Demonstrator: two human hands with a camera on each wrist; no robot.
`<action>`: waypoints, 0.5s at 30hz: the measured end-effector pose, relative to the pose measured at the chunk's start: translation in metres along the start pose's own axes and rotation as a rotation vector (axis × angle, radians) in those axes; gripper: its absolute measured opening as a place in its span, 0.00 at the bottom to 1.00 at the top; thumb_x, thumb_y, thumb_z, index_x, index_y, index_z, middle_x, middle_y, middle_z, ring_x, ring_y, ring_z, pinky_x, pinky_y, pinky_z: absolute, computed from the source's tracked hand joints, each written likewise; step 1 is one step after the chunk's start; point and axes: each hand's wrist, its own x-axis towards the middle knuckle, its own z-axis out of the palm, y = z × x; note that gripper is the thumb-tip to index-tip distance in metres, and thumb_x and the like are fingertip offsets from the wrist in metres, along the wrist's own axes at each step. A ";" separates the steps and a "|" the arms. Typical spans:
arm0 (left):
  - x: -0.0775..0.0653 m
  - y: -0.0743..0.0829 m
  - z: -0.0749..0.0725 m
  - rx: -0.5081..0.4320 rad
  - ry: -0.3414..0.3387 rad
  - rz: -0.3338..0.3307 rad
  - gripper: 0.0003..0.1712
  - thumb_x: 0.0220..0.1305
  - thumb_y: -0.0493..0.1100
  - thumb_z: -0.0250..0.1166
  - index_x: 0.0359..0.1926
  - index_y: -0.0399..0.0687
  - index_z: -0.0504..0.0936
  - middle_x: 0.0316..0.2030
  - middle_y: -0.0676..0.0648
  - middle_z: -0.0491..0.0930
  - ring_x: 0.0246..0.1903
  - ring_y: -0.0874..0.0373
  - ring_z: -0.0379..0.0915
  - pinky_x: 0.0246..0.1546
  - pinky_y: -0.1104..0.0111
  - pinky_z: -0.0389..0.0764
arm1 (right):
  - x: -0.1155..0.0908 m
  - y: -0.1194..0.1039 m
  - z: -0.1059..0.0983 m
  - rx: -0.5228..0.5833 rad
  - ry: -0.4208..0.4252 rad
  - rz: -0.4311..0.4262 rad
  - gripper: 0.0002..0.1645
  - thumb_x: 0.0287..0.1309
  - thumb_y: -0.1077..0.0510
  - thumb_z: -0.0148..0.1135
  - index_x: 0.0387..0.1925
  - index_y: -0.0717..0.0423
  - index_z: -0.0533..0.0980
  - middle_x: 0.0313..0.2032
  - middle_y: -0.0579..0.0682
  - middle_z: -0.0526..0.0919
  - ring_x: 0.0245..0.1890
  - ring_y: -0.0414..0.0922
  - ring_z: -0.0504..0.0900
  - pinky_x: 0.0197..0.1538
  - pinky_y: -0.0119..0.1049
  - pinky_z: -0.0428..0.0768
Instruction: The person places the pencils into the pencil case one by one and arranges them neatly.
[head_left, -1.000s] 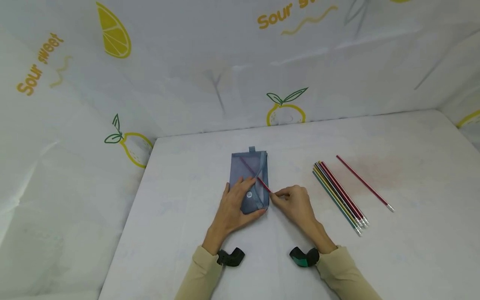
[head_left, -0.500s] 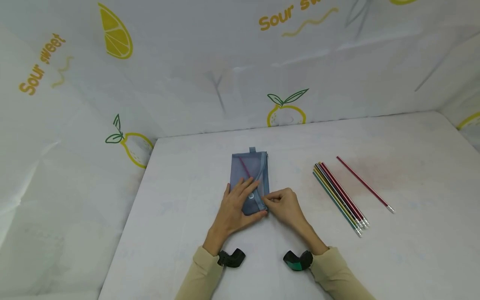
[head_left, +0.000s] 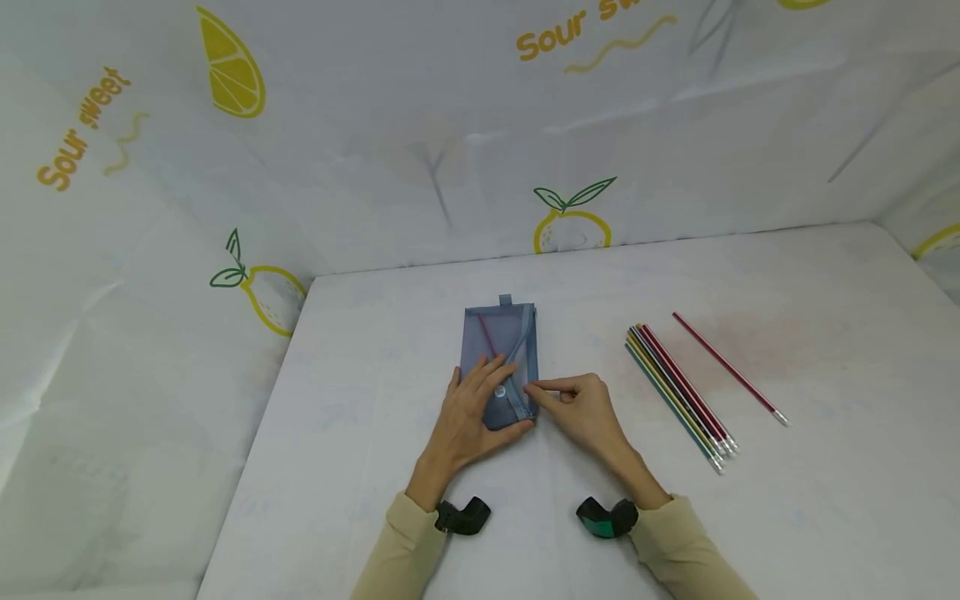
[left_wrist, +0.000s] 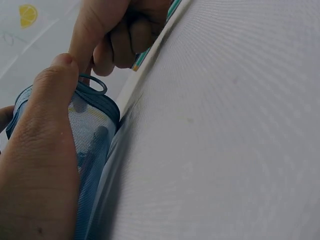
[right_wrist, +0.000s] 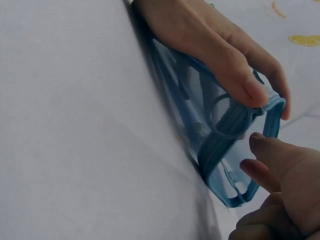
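A blue mesh pencil pouch [head_left: 498,321] lies on the white table, its side mouth gaping toward the right. Over it spreads my left hand [head_left: 472,408], thumb at the near corner and fingers across the top; in the right wrist view this hand [right_wrist: 220,55] grips the pouch beside the mouth. A red pencil [head_left: 487,335] shows through the mesh, partly hidden under the left fingers. My right hand [head_left: 581,408] is at the mouth; in the right wrist view its thumb [right_wrist: 272,150] and forefinger stand apart with nothing between them, the other fingers curled.
Several coloured pencils [head_left: 678,396] with white eraser ends lie side by side to the right of the hands. One red pencil [head_left: 727,364] lies apart, farther right. A white lemon-print sheet [head_left: 375,167] rises behind the table.
The red pencil has slid through the mouth into the pouch. My right hand followed it left to the mouth, then drew back slightly and let go. My left hand has stayed on the pouch.
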 end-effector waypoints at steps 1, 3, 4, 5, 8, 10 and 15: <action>0.000 0.000 0.000 0.001 0.003 0.001 0.48 0.52 0.59 0.79 0.72 0.57 0.69 0.72 0.44 0.72 0.72 0.38 0.68 0.67 0.29 0.64 | 0.000 0.001 -0.003 0.005 0.011 -0.004 0.16 0.60 0.54 0.74 0.43 0.62 0.88 0.05 0.37 0.58 0.08 0.29 0.50 0.14 0.23 0.51; 0.001 0.000 0.000 0.003 0.008 0.000 0.48 0.51 0.59 0.79 0.71 0.57 0.69 0.72 0.44 0.73 0.72 0.39 0.68 0.67 0.29 0.64 | -0.001 0.003 -0.012 -0.004 0.042 -0.021 0.16 0.60 0.54 0.74 0.44 0.61 0.88 0.06 0.37 0.57 0.08 0.28 0.49 0.14 0.23 0.50; 0.001 0.000 0.000 0.005 0.010 -0.001 0.49 0.51 0.59 0.79 0.71 0.57 0.69 0.71 0.44 0.73 0.72 0.39 0.69 0.67 0.29 0.64 | -0.002 0.004 -0.017 -0.017 0.064 -0.034 0.15 0.59 0.55 0.74 0.44 0.61 0.88 0.07 0.37 0.56 0.09 0.28 0.48 0.14 0.23 0.50; 0.001 0.000 0.000 0.004 0.012 -0.002 0.49 0.51 0.59 0.79 0.71 0.57 0.69 0.71 0.44 0.73 0.72 0.39 0.69 0.67 0.29 0.64 | -0.002 0.006 -0.022 -0.038 0.091 -0.050 0.15 0.59 0.55 0.75 0.44 0.61 0.88 0.07 0.37 0.56 0.10 0.28 0.48 0.14 0.23 0.50; 0.001 0.000 0.001 -0.003 0.019 0.001 0.49 0.50 0.58 0.80 0.71 0.58 0.69 0.71 0.45 0.74 0.71 0.39 0.69 0.67 0.29 0.65 | -0.004 0.012 -0.041 -0.124 0.195 -0.090 0.14 0.56 0.57 0.77 0.42 0.61 0.89 0.08 0.37 0.55 0.12 0.27 0.47 0.15 0.23 0.50; 0.001 -0.001 0.001 -0.015 0.023 0.003 0.49 0.50 0.58 0.80 0.71 0.58 0.69 0.71 0.45 0.74 0.71 0.39 0.69 0.67 0.29 0.65 | -0.006 0.016 -0.056 -0.182 0.259 -0.096 0.13 0.54 0.58 0.77 0.41 0.61 0.89 0.09 0.37 0.54 0.13 0.27 0.46 0.15 0.23 0.50; 0.000 -0.002 0.001 -0.050 0.032 -0.001 0.48 0.50 0.56 0.80 0.71 0.58 0.69 0.71 0.45 0.74 0.72 0.39 0.69 0.68 0.29 0.63 | -0.016 0.029 -0.089 -0.291 0.331 -0.079 0.12 0.55 0.59 0.77 0.39 0.63 0.89 0.09 0.37 0.54 0.14 0.28 0.46 0.15 0.24 0.51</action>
